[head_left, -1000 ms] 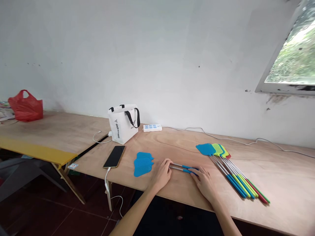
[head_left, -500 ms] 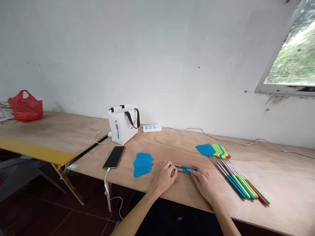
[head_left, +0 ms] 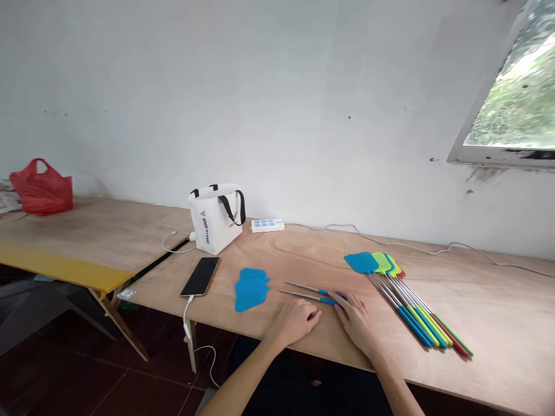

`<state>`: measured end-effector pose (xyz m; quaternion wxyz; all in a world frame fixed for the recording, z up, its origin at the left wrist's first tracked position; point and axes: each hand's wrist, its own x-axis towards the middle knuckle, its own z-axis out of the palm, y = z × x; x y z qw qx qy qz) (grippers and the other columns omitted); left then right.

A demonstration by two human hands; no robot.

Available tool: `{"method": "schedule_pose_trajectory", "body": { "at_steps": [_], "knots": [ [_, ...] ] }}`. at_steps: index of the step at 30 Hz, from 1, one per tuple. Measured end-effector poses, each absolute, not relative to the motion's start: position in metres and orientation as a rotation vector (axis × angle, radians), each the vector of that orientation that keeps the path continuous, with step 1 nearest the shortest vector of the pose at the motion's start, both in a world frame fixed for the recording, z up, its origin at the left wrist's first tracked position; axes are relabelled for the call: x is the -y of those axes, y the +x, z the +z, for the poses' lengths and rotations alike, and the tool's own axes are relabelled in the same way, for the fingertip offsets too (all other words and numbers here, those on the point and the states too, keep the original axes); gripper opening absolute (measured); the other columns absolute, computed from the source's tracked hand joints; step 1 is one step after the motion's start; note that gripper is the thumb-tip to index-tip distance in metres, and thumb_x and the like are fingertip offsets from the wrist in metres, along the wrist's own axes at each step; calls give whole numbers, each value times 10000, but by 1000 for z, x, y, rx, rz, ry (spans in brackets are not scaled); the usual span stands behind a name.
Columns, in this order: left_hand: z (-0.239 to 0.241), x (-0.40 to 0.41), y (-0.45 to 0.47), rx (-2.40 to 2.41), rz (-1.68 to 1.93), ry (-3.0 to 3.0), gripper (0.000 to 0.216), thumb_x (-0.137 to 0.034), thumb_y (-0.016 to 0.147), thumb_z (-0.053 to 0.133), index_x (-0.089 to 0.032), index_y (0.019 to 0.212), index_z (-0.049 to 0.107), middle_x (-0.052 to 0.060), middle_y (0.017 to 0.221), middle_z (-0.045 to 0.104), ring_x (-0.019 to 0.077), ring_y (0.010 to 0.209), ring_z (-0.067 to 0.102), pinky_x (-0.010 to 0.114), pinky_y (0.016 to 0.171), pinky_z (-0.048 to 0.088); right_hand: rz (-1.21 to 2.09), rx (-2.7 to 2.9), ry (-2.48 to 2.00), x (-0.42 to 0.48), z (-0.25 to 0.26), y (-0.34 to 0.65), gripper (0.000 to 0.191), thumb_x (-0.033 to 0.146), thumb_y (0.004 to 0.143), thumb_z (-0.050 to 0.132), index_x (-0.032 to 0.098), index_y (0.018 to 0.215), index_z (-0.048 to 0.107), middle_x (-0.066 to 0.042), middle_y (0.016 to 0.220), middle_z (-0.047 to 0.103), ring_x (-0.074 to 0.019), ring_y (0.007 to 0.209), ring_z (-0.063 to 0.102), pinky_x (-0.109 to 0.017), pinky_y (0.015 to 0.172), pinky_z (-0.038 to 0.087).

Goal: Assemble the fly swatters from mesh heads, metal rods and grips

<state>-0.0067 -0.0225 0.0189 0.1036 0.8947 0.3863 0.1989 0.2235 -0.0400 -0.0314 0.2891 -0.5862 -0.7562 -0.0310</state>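
Observation:
Two fly swatter handles [head_left: 306, 295], silver rods with blue grips, lie side by side on the table in front of me. My right hand [head_left: 354, 319] rests over their blue ends, fingers bent onto the grips. Just nearer to me, my left hand [head_left: 295, 319] lies on the wood with its fingers curled in, apart from the rods; nothing shows in it. Left of the rod tips are two blue fly swatter heads [head_left: 251, 294], one overlapping the other. To the right, several whole fly swatters [head_left: 407, 300] in blue, yellow-green, red and green lie in a slanting row.
A phone [head_left: 200, 277] on a white cable lies at the left, with a white bag [head_left: 217, 222] behind it. Near the wall sits a power strip [head_left: 267, 225], its cord running right. A red plastic bag [head_left: 43, 190] stands on the neighbouring table [head_left: 95, 231].
My left hand has drawn back toward me off the rods, baring their silver shafts. My right hand stays at the blue grips.

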Motion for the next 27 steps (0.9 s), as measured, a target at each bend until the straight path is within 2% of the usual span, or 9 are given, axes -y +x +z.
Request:
{"method": "schedule_pose_trajectory", "body": {
  "at_steps": [5, 11, 17, 27],
  "knots": [
    [22, 20, -9, -1113, 582, 2602, 428, -373, 1016, 463, -197, 654, 607, 38, 762, 706, 193, 733, 631, 284, 631, 341, -48, 1988, -1589, 41, -31, 222, 422, 334, 1009, 381, 330, 1393, 554, -47, 1331, 638, -245, 1232, 583, -455, 1044, 458],
    [22, 9, -23, -1226, 552, 2499, 484, -401, 977, 520, -193, 541, 544, 14, 568, 602, 170, 573, 552, 299, 571, 279, -33, 2005, -1592, 43, -26, 220, 452, 257, 973, 380, 308, 1392, 544, -54, 1355, 624, -236, 1258, 567, -454, 1068, 439],
    [22, 10, -22, -1284, 581, 2505, 454, -377, 990, 499, -197, 593, 624, 32, 607, 643, 187, 609, 588, 296, 594, 293, -24, 2000, -1598, 44, -23, 219, 540, 140, 909, 354, 277, 1402, 526, -58, 1377, 605, -226, 1280, 543, -445, 1079, 419],
    [18, 9, -21, -1307, 597, 2528, 446, -384, 995, 498, -198, 617, 644, 36, 628, 663, 194, 626, 608, 297, 585, 288, -55, 2012, -1600, 44, -27, 220, 447, 228, 971, 357, 290, 1372, 545, -52, 1351, 629, -227, 1257, 564, -449, 1066, 425]
  ]
}}
